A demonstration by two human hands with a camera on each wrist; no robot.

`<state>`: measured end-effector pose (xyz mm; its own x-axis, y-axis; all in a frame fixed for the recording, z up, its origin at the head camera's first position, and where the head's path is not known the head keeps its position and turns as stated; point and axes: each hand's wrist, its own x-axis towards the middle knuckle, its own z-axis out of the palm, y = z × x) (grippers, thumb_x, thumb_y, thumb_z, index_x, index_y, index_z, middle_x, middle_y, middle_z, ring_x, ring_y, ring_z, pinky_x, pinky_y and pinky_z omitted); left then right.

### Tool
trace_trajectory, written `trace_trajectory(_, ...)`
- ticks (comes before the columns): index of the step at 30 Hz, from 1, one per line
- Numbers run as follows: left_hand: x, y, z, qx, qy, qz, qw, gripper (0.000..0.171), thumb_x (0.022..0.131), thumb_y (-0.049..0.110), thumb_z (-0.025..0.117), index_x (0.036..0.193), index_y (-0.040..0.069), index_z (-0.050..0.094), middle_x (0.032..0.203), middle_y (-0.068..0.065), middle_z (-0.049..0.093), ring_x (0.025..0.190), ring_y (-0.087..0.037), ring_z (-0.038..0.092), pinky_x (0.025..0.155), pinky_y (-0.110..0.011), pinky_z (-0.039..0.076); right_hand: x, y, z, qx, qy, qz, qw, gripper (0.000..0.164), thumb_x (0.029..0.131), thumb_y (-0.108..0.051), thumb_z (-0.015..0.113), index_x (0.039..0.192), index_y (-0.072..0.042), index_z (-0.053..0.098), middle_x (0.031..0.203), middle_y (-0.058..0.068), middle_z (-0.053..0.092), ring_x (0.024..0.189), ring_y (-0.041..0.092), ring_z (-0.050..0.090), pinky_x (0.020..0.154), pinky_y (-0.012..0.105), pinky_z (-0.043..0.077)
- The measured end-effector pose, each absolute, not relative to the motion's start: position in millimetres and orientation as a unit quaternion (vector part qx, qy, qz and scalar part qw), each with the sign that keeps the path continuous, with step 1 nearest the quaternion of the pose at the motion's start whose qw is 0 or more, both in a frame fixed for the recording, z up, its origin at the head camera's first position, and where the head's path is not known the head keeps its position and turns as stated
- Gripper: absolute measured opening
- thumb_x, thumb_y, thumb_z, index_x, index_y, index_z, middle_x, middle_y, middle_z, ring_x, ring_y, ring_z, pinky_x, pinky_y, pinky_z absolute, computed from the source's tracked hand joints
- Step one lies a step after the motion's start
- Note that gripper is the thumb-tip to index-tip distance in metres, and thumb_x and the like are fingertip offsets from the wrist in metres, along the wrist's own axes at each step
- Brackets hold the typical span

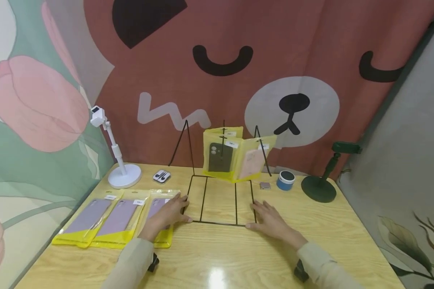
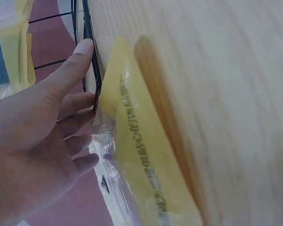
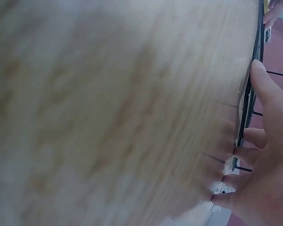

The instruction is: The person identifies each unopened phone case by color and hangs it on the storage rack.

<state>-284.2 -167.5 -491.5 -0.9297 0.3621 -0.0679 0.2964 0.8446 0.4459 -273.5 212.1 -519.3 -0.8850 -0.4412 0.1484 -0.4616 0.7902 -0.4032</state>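
A black wire display rack [image 1: 218, 223] stands on the table. My left hand [image 1: 169, 212] touches its front left corner, thumb on the front bar and fingertips along the side; the left wrist view shows the thumb [image 2: 78, 59] extended. At the front right corner my right hand [image 1: 273, 222] rests with its fingers spread, and its thumb [image 3: 264, 82] meets the bar in the right wrist view. Yellow-edged packets hang on the rack: a dark phone case [image 1: 217, 158], a pale pink phone case [image 1: 251, 162], and another partly hidden behind. A packaged purple phone case [image 1: 155, 206] lies partly under my left hand.
Two more packaged purple phone cases [image 1: 117, 216] lie at left. Along the back are a white stand [image 1: 124, 175], boxed earphones [image 1: 161, 176], a small metallic square [image 1: 265, 185], a blue round container [image 1: 285, 181] and a dark green stand [image 1: 319, 188]. A curtain hangs behind.
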Motion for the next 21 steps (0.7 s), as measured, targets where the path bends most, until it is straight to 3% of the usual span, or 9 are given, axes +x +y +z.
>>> trace_trajectory(11, -284, -171, -491, 0.185, 0.956, 0.220, 0.062, 0.073, 0.079, 0.039, 0.077, 0.136, 0.001, 0.053, 0.152, -0.018, 0.034, 0.142, -0.041, 0.020, 0.111, -0.055, 0.028, -278, 212, -516, 0.247, -0.950, 0.188, 0.029, 0.083, 0.081, -0.059, 0.067, 0.140, -0.003, 0.049, 0.150, 0.018, 0.038, 0.135, 0.050, 0.029, 0.106, 0.065, 0.025)
trace_trajectory(16, -276, -193, -488, 0.206, 0.956, 0.209, -0.002, 0.067, 0.081, 0.034, 0.076, 0.132, -0.004, 0.054, 0.148, -0.028, 0.034, 0.138, -0.051, 0.020, 0.108, -0.062, 0.026, -278, 210, -515, 0.248, -0.948, 0.195, 0.031, 0.084, 0.080, -0.059, 0.067, 0.139, -0.002, 0.050, 0.149, 0.018, 0.040, 0.133, 0.051, 0.032, 0.106, 0.065, 0.026)
trace_trajectory(21, -257, -252, -485, 0.139, 0.971, 0.184, -0.063, 0.058, 0.085, 0.028, 0.073, 0.129, -0.006, 0.056, 0.141, -0.033, 0.040, 0.132, -0.057, 0.027, 0.104, -0.067, 0.027, -276, 211, -516, 0.244, -0.951, 0.191, 0.021, 0.084, 0.081, -0.060, 0.066, 0.139, -0.002, 0.050, 0.149, 0.019, 0.038, 0.133, 0.052, 0.030, 0.105, 0.066, 0.026)
